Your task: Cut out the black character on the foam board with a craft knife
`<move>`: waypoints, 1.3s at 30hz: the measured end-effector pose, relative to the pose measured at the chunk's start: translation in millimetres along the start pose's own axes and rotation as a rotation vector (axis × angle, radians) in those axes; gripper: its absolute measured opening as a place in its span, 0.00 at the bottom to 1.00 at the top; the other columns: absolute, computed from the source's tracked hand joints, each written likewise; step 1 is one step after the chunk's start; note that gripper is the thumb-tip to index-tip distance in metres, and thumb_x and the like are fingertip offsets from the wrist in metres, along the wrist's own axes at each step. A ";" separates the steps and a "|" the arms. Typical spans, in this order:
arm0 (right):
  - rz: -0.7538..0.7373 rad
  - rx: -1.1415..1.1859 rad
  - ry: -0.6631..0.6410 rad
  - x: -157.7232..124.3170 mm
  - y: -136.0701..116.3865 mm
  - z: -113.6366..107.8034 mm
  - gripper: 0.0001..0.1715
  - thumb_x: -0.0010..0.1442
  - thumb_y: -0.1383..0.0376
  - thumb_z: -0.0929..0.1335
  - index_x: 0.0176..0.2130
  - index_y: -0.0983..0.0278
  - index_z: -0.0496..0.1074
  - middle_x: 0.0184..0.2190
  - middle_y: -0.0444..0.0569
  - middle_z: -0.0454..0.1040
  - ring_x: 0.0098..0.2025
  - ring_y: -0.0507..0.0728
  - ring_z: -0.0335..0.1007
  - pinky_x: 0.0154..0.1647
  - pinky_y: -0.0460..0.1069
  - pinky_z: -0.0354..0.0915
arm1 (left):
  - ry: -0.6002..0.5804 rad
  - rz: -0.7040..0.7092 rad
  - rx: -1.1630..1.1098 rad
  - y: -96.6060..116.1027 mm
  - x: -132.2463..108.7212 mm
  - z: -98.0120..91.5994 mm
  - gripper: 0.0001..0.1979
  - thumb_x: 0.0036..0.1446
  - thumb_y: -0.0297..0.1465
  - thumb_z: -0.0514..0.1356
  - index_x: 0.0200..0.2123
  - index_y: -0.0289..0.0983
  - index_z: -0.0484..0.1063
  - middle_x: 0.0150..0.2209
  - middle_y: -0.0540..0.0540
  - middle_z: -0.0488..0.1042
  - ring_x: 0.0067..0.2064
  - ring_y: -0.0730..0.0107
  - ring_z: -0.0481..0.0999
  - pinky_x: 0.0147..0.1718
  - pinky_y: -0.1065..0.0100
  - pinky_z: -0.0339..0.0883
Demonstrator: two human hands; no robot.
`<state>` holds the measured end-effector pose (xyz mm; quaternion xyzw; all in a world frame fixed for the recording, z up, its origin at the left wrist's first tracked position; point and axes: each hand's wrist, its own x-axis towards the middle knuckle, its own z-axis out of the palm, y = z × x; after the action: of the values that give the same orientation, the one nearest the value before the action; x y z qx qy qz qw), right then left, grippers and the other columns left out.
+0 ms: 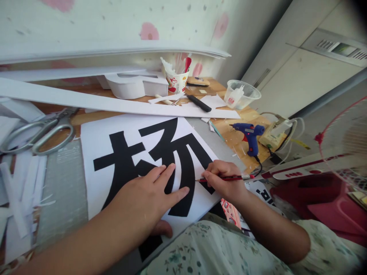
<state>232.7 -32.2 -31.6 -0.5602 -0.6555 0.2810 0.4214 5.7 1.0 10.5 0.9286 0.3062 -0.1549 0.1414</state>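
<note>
A large black cut-out character (123, 160) lies on a white sheet (94, 191) in front of me. My left hand (149, 194) rests flat on the character, its fingers spread across the middle strokes. In my right hand (223, 175) is a red and black pencil (233, 178), gripped near its point. The pencil tip touches or hovers just by the right edge of a curved black stroke; I cannot tell which. A grey cutting mat (63, 194) shows under the sheet.
Large scissors (48, 131) and white strips (21, 198) lie at the left. Behind the sheet are a long white strip (114, 102), a black-handled knife (199, 103) and a paper cup (176, 80). A blue glue gun (249, 133), a power strip (273, 133) and a plastic tub (243, 93) stand right.
</note>
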 end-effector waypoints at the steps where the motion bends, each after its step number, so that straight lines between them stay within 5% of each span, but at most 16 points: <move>1: 0.011 0.013 0.011 0.2 0.0 0.2 0.18 0.54 0.67 0.66 0.17 0.61 0.58 0.15 0.42 0.66 0.19 0.51 0.61 0.20 0.47 0.55 | 0.003 0.001 -0.001 0.0 0.0 0.4 0.43 0.40 0.45 0.69 0.60 0.58 0.56 0.66 0.31 0.44 0.64 0.38 0.52 0.46 0.44 0.65; 6: 0.032 -0.067 0.113 2.1 -0.9 2.2 0.18 0.54 0.66 0.66 0.17 0.61 0.59 0.16 0.43 0.66 0.19 0.50 0.61 0.21 0.47 0.55 | -0.011 -0.001 0.004 1.0 1.4 -1.0 0.42 0.40 0.45 0.69 0.59 0.58 0.56 0.66 0.31 0.44 0.64 0.38 0.51 0.46 0.43 0.65; 11: 0.021 -0.011 0.026 1.4 -0.6 1.3 0.18 0.54 0.66 0.66 0.17 0.60 0.57 0.14 0.42 0.65 0.19 0.51 0.61 0.21 0.47 0.55 | -0.022 -0.011 0.002 2.2 1.2 -3.1 0.42 0.40 0.45 0.69 0.59 0.58 0.56 0.67 0.32 0.44 0.64 0.38 0.51 0.46 0.43 0.65; 17: 0.051 -0.060 0.142 2.6 -0.3 3.7 0.18 0.54 0.66 0.66 0.17 0.61 0.59 0.16 0.43 0.66 0.19 0.51 0.61 0.21 0.48 0.56 | -0.008 -0.009 -0.008 1.2 1.5 -2.2 0.42 0.40 0.43 0.70 0.59 0.58 0.57 0.67 0.33 0.45 0.64 0.37 0.52 0.46 0.43 0.65; 23: 0.031 -0.006 0.039 2.4 -0.2 2.5 0.18 0.54 0.66 0.66 0.17 0.60 0.57 0.14 0.42 0.65 0.19 0.51 0.61 0.21 0.48 0.55 | 0.015 -0.003 -0.013 0.3 0.3 0.1 0.43 0.39 0.44 0.70 0.59 0.58 0.57 0.66 0.33 0.45 0.63 0.37 0.52 0.46 0.43 0.65; 30: 0.074 -0.061 0.127 3.9 -1.5 3.0 0.18 0.53 0.65 0.66 0.17 0.61 0.59 0.15 0.43 0.66 0.19 0.51 0.61 0.22 0.48 0.56 | -0.006 -0.017 -0.008 2.8 0.1 -2.1 0.42 0.39 0.44 0.70 0.59 0.58 0.57 0.67 0.33 0.44 0.64 0.37 0.51 0.47 0.43 0.64; 34: 0.142 0.147 0.055 4.5 -1.5 0.9 0.18 0.52 0.67 0.67 0.16 0.60 0.57 0.13 0.40 0.65 0.19 0.51 0.63 0.22 0.47 0.59 | 0.010 -0.010 -0.015 2.1 -0.4 -2.4 0.42 0.39 0.44 0.70 0.59 0.58 0.58 0.67 0.32 0.45 0.63 0.37 0.53 0.46 0.44 0.65; 39: 0.278 0.268 0.115 6.8 -1.6 0.0 0.17 0.54 0.64 0.68 0.19 0.62 0.60 0.13 0.39 0.65 0.16 0.48 0.56 0.18 0.45 0.53 | 0.028 0.005 -0.054 1.3 -3.2 -1.6 0.43 0.37 0.48 0.69 0.58 0.57 0.59 0.66 0.31 0.46 0.61 0.33 0.56 0.44 0.41 0.65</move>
<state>231.8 -25.9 -28.6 -0.5992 -0.5036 0.3887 0.4860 4.4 -1.1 13.3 0.9274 0.3098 -0.1331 0.1622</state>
